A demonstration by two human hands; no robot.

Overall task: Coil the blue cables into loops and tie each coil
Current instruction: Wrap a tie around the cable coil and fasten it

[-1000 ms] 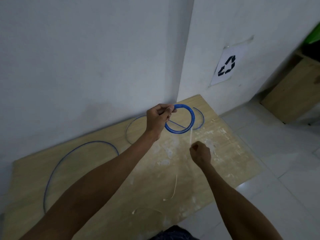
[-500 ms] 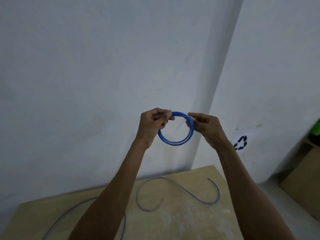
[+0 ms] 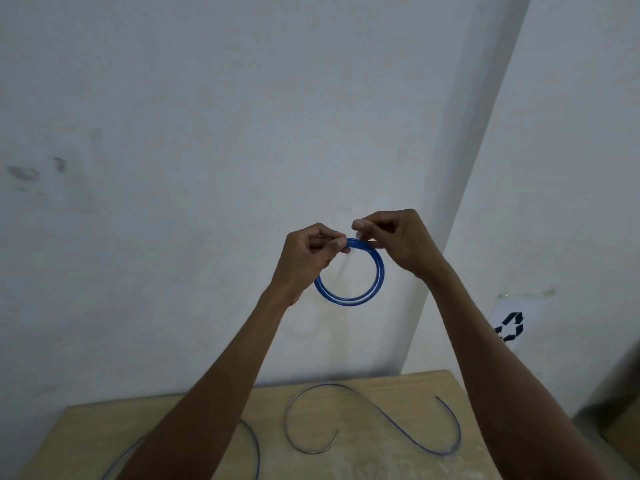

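Observation:
A small coil of blue cable [image 3: 375, 284] hangs in the air in front of the wall, held up at chest height. My left hand [image 3: 308, 259] pinches the coil's top left. My right hand [image 3: 394, 242] is at the top right of the coil, its thumb and fingers pinching something thin and pale right above the cable; a faint pale strand runs down across the loop. Below, a loose blue cable [image 3: 398, 422] lies in an S-curve on the wooden board [image 3: 363, 459]. Another blue cable [image 3: 256, 452] shows at lower left, partly hidden by my left forearm.
The board lies against a white wall corner [image 3: 460, 237]. A paper sign with a black recycling symbol [image 3: 510, 327] is stuck on the right wall. A wooden box [image 3: 623, 424] sits at the far right edge.
Both hands lifted the coil up in front of the wall. My right hand came up from the board, first to the coil's right side, then to its top, pinching the pale strand.

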